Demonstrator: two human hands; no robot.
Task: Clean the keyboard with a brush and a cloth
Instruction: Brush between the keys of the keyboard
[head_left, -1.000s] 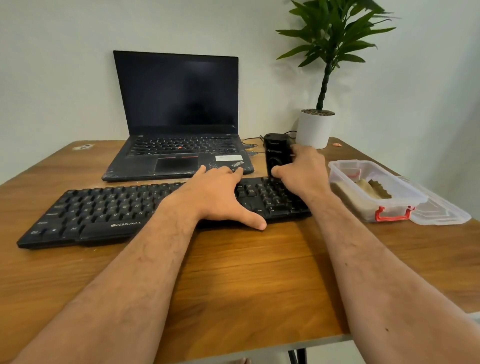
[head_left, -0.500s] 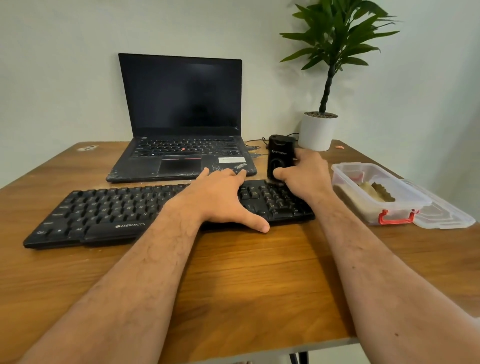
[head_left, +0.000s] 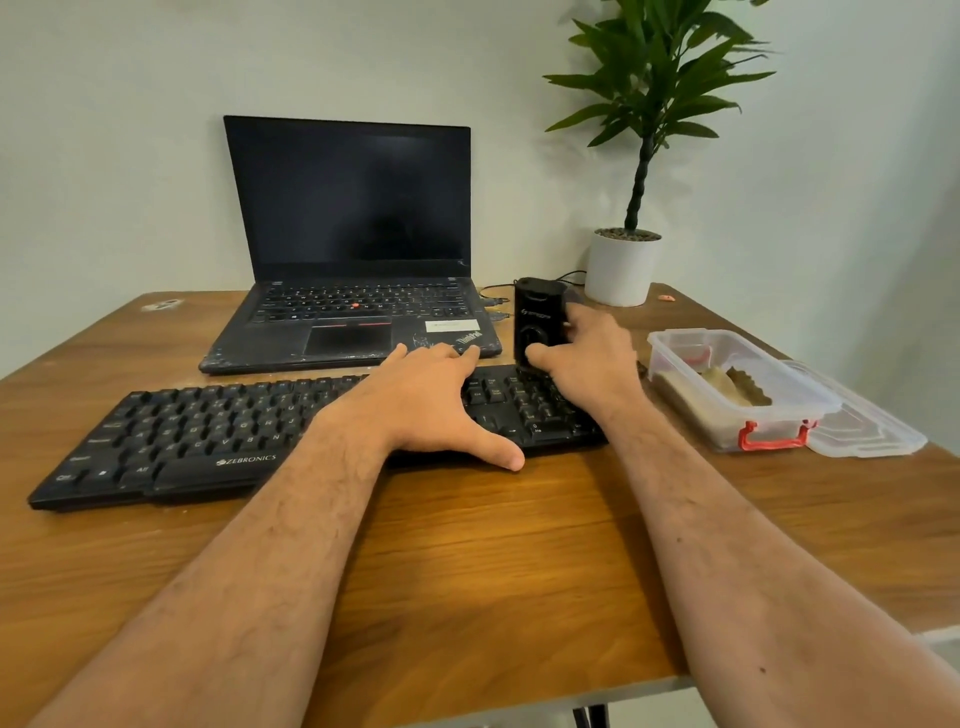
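You have one view only, from your head: it looks forward and down across the bench (head_left: 467, 571) from its near edge toward the far edge and wall, close in.

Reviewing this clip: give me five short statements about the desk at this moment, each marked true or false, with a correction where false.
1. The left hand rests flat on the keyboard. True.
2. The right hand holds a cloth. False: it grips a small black device standing behind the keyboard.
3. The laptop screen is dark. True.
4. The plastic container has its lid on. False: the lid lies beside it.
5. The potted plant stands left of the laptop. False: it stands to the right.
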